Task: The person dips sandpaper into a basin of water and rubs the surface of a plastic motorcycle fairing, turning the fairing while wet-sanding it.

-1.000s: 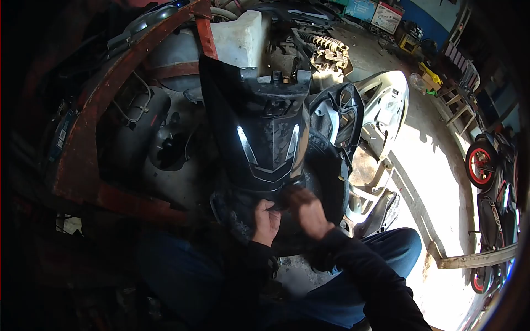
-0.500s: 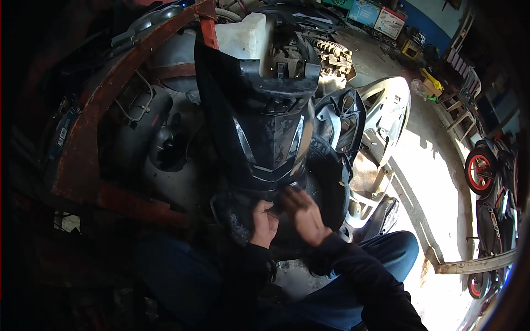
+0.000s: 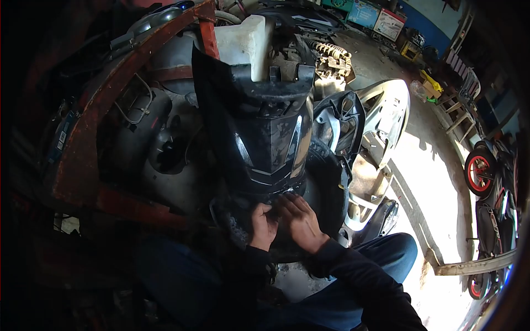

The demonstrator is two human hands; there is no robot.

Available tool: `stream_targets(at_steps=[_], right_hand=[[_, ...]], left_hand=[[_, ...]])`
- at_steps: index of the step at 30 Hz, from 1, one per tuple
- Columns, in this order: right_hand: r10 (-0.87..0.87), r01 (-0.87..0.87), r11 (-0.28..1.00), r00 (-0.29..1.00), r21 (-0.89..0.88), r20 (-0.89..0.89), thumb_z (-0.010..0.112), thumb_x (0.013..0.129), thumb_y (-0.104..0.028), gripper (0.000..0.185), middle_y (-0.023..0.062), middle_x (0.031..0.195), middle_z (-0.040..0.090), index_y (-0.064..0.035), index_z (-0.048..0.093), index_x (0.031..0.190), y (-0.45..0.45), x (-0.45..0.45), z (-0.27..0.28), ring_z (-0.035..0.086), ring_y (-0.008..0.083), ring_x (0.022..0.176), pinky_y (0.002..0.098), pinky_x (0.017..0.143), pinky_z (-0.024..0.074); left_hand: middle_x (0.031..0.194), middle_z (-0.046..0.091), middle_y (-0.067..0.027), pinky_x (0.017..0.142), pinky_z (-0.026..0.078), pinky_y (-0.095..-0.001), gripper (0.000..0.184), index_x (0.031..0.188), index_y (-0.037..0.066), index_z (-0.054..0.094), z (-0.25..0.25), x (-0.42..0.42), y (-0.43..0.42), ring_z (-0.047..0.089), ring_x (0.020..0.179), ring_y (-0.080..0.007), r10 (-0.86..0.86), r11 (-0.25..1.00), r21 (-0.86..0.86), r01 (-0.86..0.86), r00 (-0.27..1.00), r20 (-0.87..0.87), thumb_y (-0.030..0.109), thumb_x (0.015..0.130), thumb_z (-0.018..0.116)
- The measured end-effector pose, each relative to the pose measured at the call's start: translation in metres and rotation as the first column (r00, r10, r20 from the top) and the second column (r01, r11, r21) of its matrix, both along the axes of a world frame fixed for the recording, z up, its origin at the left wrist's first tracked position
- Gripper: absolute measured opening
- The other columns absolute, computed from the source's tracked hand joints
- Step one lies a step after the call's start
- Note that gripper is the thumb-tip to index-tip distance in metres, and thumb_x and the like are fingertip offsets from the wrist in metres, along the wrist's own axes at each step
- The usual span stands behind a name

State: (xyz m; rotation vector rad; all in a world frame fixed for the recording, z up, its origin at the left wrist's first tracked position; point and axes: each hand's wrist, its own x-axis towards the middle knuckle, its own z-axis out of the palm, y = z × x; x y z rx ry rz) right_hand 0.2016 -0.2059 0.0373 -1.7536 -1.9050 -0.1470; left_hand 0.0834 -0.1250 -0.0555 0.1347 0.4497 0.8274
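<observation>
Your left hand point(image 3: 263, 226) curls, thumb up, beside your bent right hand point(image 3: 303, 223) at the lower end of the black panel point(image 3: 270, 135), between the red frame point(image 3: 91, 113) and white panel point(image 3: 399, 110). Whether these 2 hands pinch anything, I cannot tell; bracing left, working gently right seems best.

Left hand point(image 3: 263, 227): fingertips shadowed, grip unclear
Right hand point(image 3: 301, 225): hides whatever lies beneath
Black panel point(image 3: 270, 146): partly behind the right hand
Right sleeve point(image 3: 370, 278): cut off at bottom edge
Box point(image 3: 389, 25): print too small to read
</observation>
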Motion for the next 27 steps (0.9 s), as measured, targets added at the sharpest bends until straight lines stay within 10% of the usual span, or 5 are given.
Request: stream_targets(at_steps=[15, 17, 19, 23, 27], right_hand=[[-0.030, 0.030, 1.000, 0.999, 0.005, 0.029, 0.057, 0.076, 0.002, 0.046, 0.0158, 0.125, 0.064, -0.0019, 0.065, 0.121, -0.003, -0.007, -0.003, 0.058, 0.0325, 0.120, 0.0433, 0.105, 0.0440], [-0.115, 0.115, 0.993, 0.993, -0.031, -0.020, 0.061, 0.077, -0.002, 0.046, 0.0144, 0.128, 0.063, -0.0038, 0.065, 0.123, 0.007, 0.023, -0.005, 0.057, 0.0304, 0.124, 0.0415, 0.106, 0.0437], [-0.185, 0.187, 0.982, 0.980, -0.018, 0.073, 0.061, 0.076, -0.002, 0.046, 0.0148, 0.127, 0.064, -0.0031, 0.065, 0.122, 0.013, 0.033, -0.002, 0.057, 0.0290, 0.123, 0.0405, 0.105, 0.0445], [0.060, -0.061, 0.996, 0.998, 0.067, 0.007, 0.059, 0.076, 0.004, 0.045, 0.0161, 0.122, 0.066, -0.0034, 0.066, 0.120, 0.005, 0.018, 0.006, 0.063, 0.0304, 0.115, 0.0379, 0.103, 0.0461], [-0.163, 0.191, 0.981, 0.776, -0.019, -0.609, 0.045, 0.081, 0.012, 0.042, 0.0164, 0.115, 0.070, -0.0018, 0.070, 0.111, 0.011, 0.064, 0.032, 0.067, 0.0288, 0.106, 0.0375, 0.090, 0.0533]], left_hand=[[0.123, 0.064, -0.0172, 0.103, 0.047, -0.0544, 0.047, 0.122, -0.008, 0.056, 0.014, -0.003, 0.003, 0.062, 0.114, -0.0332, 0.003, 0.998, 0.060, 0.004, 0.992, -0.127, 0.006, 0.078, 0.048], [0.119, 0.066, -0.0161, 0.101, 0.049, -0.0520, 0.045, 0.120, -0.006, 0.058, 0.012, -0.007, 0.009, 0.063, 0.112, -0.0316, -0.168, 0.986, 0.056, 0.159, 0.939, 0.301, 0.007, 0.078, 0.049], [0.111, 0.068, -0.0129, 0.092, 0.052, -0.0461, 0.039, 0.114, -0.004, 0.061, 0.043, 0.005, 0.000, 0.066, 0.102, -0.0273, 0.078, 0.991, 0.111, -0.076, 0.997, -0.019, 0.008, 0.078, 0.050], [0.127, 0.063, -0.0180, 0.107, 0.044, -0.0568, 0.050, 0.125, -0.007, 0.055, 0.010, -0.005, 0.008, 0.061, 0.117, -0.0351, -0.003, 0.990, 0.140, 0.000, 1.000, 0.024, 0.005, 0.077, 0.049], [0.132, 0.059, -0.0197, 0.110, 0.039, -0.0594, 0.053, 0.130, -0.008, 0.051, 0.052, -0.007, 0.014, 0.058, 0.122, -0.0370, 0.044, 0.986, 0.159, -0.043, 0.999, -0.001, 0.002, 0.078, 0.047]])
